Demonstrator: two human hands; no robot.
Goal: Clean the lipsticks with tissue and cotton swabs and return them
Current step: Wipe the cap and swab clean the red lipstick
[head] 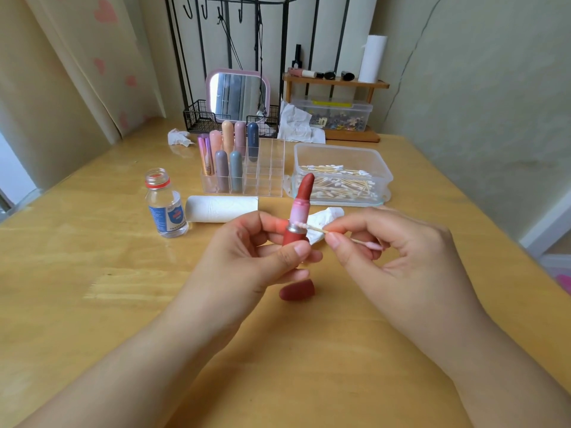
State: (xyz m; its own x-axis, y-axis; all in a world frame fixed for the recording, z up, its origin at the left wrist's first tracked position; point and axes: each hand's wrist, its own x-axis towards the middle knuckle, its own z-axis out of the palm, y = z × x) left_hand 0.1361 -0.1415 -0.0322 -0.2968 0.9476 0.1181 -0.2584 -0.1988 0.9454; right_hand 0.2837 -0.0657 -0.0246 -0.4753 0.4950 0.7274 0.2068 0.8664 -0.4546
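- The left hand [265, 245] grips the base of an open red lipstick [299, 216], fingers and thumb curled round it, and holds it upright above the wooden table [92, 304], with the bullet wound out.
- The right hand [380, 242] pinches the wooden stick of a cotton swab [312, 227] between thumb and forefinger. The swab's near tip touches the silver collar where the pink inner tube meets the red base.
- The other tip of the swab, by the right palm, looks tinted pink, so I judge it has already taken up some colour.
- The lipstick's red cap [297, 290] lies on the table just below the hands, apart from the tube.
- A crumpled tissue [324, 219] rests behind the hands, just beside the clear tub of cotton swabs [340, 177].
- Seven capped lipsticks stand in the left part of the clear acrylic organiser [265, 168]. Its right compartments are vacant.
- An uncapped clear bottle [165, 205] with a blue label and a roll of tissue [222, 208] sit near the organiser.
- Judged progress: this lipstick is mid-clean. Capping it and returning it to a slot are not yet done. Whether the seven standing ones are cleaned I cannot tell.
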